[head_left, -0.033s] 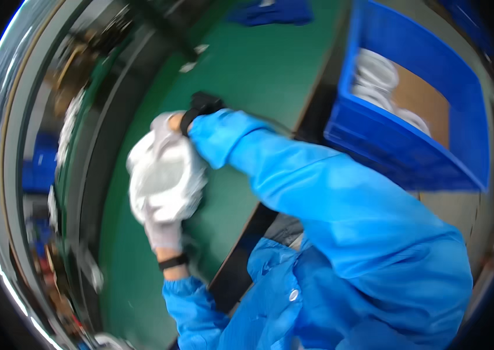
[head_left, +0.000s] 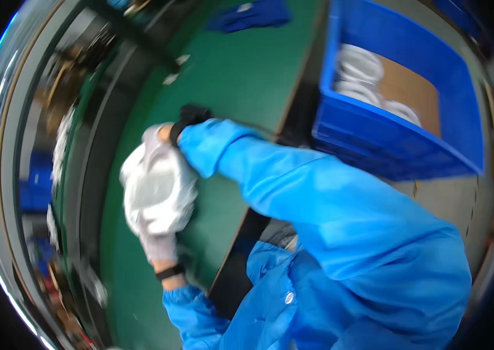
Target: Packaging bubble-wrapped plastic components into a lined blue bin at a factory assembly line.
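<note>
A white round piece (head_left: pixel 162 192) with a greyish oval middle is between my hands over the green work surface (head_left: pixel 223 73). Its soft, wrinkled rim looks like thin wrapping, but blur hides its exact kind. My left hand (head_left: pixel 158 240), in a pale glove, is closed on the near edge. On the far edge my right hand (head_left: pixel 154 144), also gloved, is closed, its fingers partly hidden. Both wrists wear black straps, and a small black device (head_left: pixel 194 114) sits at the right one.
To the right stands a blue bin (head_left: pixel 387 143) holding several white round pieces (head_left: pixel 359 65) beside brown cardboard (head_left: pixel 413 93). A folded dark blue cloth (head_left: pixel 250 16) lies at the far end. Metal shelving (head_left: pixel 80 192) runs along the left, with small white scraps (head_left: pixel 175 70) near it.
The whole view has shifted slightly, so the bin and cloth appear a little farther left. Both hands keep hold of the white round piece.
</note>
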Demonstrator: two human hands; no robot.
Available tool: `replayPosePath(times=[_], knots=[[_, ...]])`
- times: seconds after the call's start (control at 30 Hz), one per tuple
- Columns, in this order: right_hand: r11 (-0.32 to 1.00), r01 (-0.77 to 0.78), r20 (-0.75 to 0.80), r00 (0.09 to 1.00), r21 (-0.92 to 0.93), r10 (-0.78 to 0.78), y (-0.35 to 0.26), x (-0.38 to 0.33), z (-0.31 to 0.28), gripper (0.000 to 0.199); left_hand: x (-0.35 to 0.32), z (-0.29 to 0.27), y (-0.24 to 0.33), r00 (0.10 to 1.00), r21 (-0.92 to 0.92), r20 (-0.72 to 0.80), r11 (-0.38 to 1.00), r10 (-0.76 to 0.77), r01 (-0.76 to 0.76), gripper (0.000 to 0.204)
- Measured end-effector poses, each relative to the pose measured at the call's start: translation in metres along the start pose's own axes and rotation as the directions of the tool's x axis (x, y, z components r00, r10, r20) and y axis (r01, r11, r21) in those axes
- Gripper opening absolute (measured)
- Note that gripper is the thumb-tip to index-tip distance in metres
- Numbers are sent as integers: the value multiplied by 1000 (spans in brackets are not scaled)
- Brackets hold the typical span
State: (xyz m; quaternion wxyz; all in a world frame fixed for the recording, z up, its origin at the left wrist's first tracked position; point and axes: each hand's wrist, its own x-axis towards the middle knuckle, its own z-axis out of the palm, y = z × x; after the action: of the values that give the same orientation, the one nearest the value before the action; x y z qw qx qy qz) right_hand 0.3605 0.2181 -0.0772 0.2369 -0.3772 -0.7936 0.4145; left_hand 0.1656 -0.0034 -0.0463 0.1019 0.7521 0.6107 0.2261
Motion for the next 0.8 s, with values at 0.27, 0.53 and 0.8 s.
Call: replayPosePath(times=[0.27,0.53,0.8], knots=[[988,145,-323,939,59,-118,63,-118,-81,51,26,46,101,912,-941,305,60,-275,333,60],[677,229,-574,745,700,341,-86,-446,-191,30,48,49,255,893,-811,91,553,442,-191,47],[850,109,-828,321,515,460,-49,-666,-207,29,111,123,458,240,-691,-52,138,969,-709,49]])
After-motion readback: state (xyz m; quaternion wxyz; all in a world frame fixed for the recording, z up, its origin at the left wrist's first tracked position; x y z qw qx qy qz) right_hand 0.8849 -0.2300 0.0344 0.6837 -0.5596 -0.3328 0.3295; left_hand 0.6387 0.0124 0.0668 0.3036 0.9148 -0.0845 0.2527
